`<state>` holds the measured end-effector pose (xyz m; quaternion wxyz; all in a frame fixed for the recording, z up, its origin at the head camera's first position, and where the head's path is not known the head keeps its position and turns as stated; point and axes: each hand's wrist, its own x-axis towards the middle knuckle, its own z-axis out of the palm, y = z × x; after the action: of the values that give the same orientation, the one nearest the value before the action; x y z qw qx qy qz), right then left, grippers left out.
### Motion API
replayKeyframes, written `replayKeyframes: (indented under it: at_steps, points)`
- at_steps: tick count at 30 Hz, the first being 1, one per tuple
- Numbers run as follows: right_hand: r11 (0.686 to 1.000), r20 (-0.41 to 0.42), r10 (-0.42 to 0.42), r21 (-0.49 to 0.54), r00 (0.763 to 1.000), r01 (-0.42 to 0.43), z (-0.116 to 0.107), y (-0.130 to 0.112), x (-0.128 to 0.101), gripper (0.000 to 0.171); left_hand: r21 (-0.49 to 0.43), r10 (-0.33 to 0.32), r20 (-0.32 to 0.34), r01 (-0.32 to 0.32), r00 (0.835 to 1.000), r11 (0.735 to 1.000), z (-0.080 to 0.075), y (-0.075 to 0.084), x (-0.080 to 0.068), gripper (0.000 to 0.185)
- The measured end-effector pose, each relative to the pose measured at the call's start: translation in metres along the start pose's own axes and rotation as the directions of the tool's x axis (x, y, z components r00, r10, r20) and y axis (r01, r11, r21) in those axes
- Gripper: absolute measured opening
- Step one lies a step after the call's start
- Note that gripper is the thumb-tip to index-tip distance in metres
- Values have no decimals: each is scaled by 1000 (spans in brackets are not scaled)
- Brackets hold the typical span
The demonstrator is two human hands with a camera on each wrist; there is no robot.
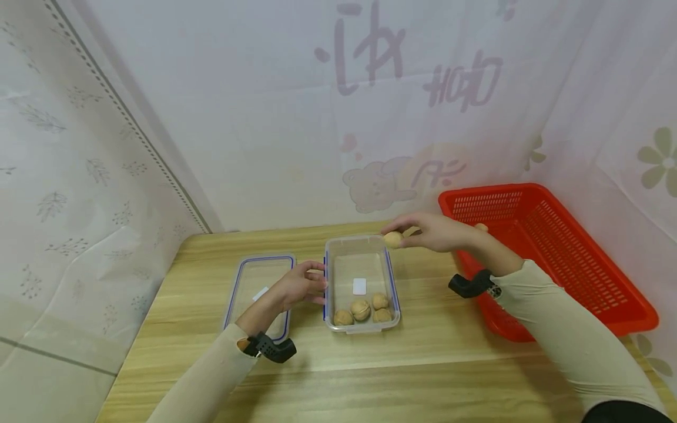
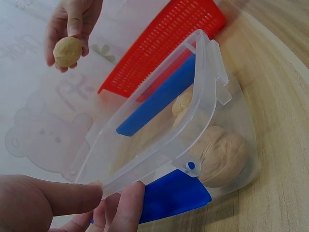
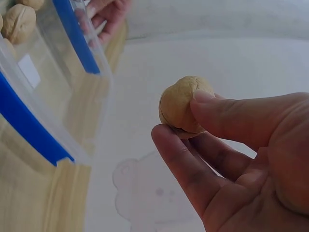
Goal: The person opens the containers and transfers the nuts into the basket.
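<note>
Right hand: the right hand [image 1: 436, 232] pinches one walnut [image 1: 393, 239] between the thumb and the fingertips [image 3: 166, 137]. The other fingers are loosely bent, not squeezed into a fist.

Where the walnut is: it hangs in the air over the far right corner of the clear box [image 1: 332, 294], right by the rim. It is not inside yet.

Which way to the box: the open inside of the box lies toward the person and a bit to the left of the walnut, and lower down. The right hand is the one near the nut; the left is on the other side of the box.

Long way of the box: it runs away from the person, short end nearest them.

Left hand: the left hand [image 1: 302, 284] holds the left rim of the box, with the thumb and fingers [image 2: 128, 208] curled on the edge by the blue clip [image 2: 171, 195].

In the box: four walnuts [image 1: 360, 309] sit huddled together at the near end. A little white sticker [image 1: 359, 286] shows on the bottom, in the middle.

Lid: the lid [image 1: 254, 276] lies flat on the table [image 1: 423, 364], just beside the box on the left, under the left arm.

Basket: a red basket [image 1: 582, 258] stands on the right, behind the right arm. One more nut [image 1: 481, 227] peeks out in it.
</note>
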<state>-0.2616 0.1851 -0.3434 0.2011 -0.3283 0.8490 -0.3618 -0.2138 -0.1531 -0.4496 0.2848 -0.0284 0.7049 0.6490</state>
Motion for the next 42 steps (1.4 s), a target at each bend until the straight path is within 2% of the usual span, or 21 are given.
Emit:
replayKeyframes:
  at_steps: [4,10,14,19,25,35,42]
  points:
    - [1000,-40,17,18,999,-16,-10,6,-8,42,5,6,8,-6,1000,1000,0,1,-2,47]
    - [999,-105,14,-37,994,-18,-23,12,-23,40,4,12,18,-12,1000,1000,-1,0,-3,49]
    - [997,-139,45,-61,989,-54,-31,13,-33,41,5,14,18,-14,1000,1000,-1,-1,-3,49]
    - [993,-154,112,-27,982,-118,-41,17,-46,41,3,16,22,-16,1000,1000,-1,-2,-3,48]
    - [991,-165,130,5,978,-131,-54,24,-59,41,-1,16,13,-16,1000,1000,-1,-2,-4,48]
    - [976,-252,185,-69,950,-208,-70,41,-85,41,5,20,20,-20,1000,1000,-2,-1,-4,48]
    - [960,-343,200,-116,918,-253,-77,59,-97,38,2,24,30,-24,999,1000,-3,-2,-3,49]
